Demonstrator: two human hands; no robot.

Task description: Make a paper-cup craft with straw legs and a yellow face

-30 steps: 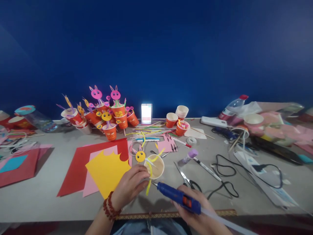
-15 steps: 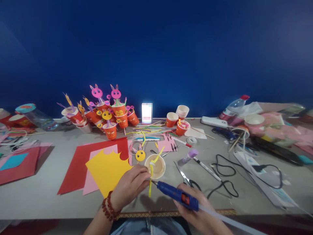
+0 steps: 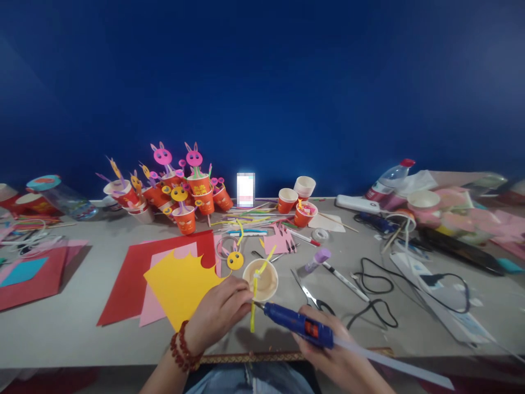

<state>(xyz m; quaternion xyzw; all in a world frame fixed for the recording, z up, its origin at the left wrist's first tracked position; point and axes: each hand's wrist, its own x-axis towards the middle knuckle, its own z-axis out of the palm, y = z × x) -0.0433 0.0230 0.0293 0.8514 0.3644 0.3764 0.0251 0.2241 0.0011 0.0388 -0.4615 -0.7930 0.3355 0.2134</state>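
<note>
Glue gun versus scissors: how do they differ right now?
The glue gun is in the right hand; the scissors lie on the table. The glue gun is mostly blue; the scissors have silvery blades and dark handles. Both point up and left in the picture.

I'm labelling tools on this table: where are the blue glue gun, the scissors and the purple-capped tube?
Blue glue gun (image 3: 291,323), head view: on its blue body.
Scissors (image 3: 310,295), head view: near the pivot.
Purple-capped tube (image 3: 322,255), head view: on its cap.
</note>
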